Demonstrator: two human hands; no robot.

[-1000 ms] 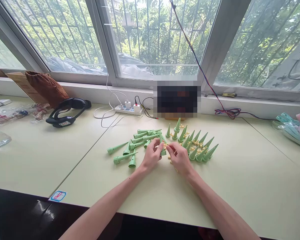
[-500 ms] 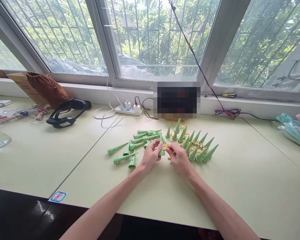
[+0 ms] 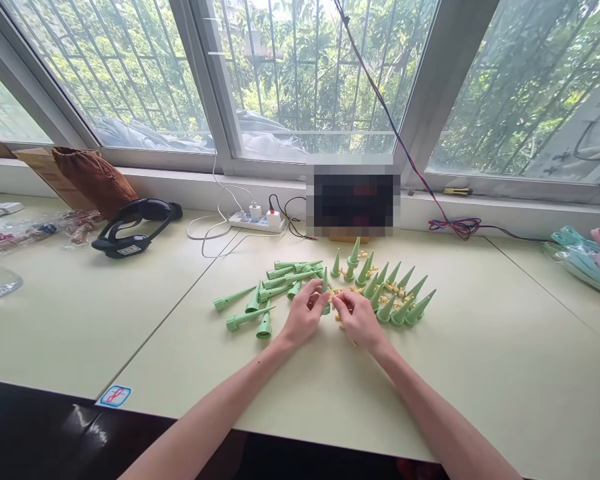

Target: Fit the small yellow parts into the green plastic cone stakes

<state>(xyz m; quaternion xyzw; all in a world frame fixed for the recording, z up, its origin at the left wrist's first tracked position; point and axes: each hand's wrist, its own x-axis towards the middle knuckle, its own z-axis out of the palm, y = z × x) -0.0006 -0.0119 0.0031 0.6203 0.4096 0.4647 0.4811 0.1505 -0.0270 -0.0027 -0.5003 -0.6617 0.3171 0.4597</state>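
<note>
My left hand [image 3: 304, 312] grips a green plastic spike [image 3: 325, 288], its pointed tip upward. Fingers of my right hand [image 3: 356, 316] are pinched on a small yellow valve piece [image 3: 333, 298] at the spike's side; the contact between the two is partly hidden. To the left lies a loose group of green spikes [image 3: 276, 291], most of them on their sides. Right of my hands, several green spikes [image 3: 386, 308] stand tip up, with yellow pieces [image 3: 393, 288] at their sides.
A black headset [image 3: 136, 227] and a brown drawstring bag [image 3: 94, 175] are at the back left. A white power strip [image 3: 258, 220] sits by the window wall near a pixelated dark screen [image 3: 357, 201]. Bundled cable [image 3: 456, 228] and bagged turquoise and pink items [image 3: 586, 256] are at right.
The spike in my left hand has tilted and shifted slightly to the right. My right fingers have closed in nearer to its side with the yellow valve piece.
</note>
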